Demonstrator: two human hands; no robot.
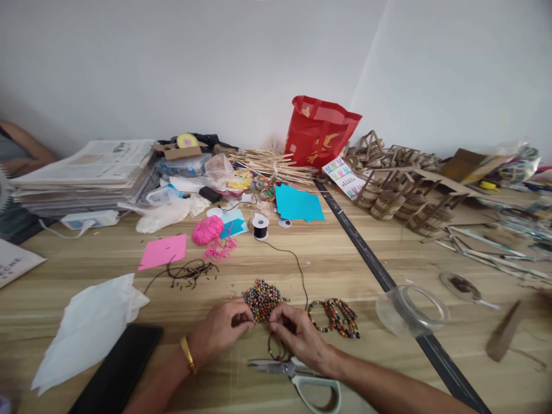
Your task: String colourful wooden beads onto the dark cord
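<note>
Head camera view looks down on a pale wooden table where both hands meet at a small heap of multicoloured beads. The left hand, with a gold bangle on its wrist, has its fingers curled in and its fingertips pinched together at the near left edge of the heap; what lies between them is too small to make out. The right hand is likewise pinched, thumb against forefinger, at the heap's near right edge, and a thin black cord runs from that spot up across the table to a small spool of black cord. A dark loop of cord hangs just below the right hand's fingers. Whether either hand grips a single bead or only the cord cannot be told.

Just right of the right hand lie finished multicoloured bead bracelets, touching one another. Grey-handled scissors lie closed on the table under the right wrist. A black phone and a crumpled white plastic bag sit to the left, well apart from the hands. A clear tape roll lies to the right, and a ball of pink yarn lies farther back.
</note>
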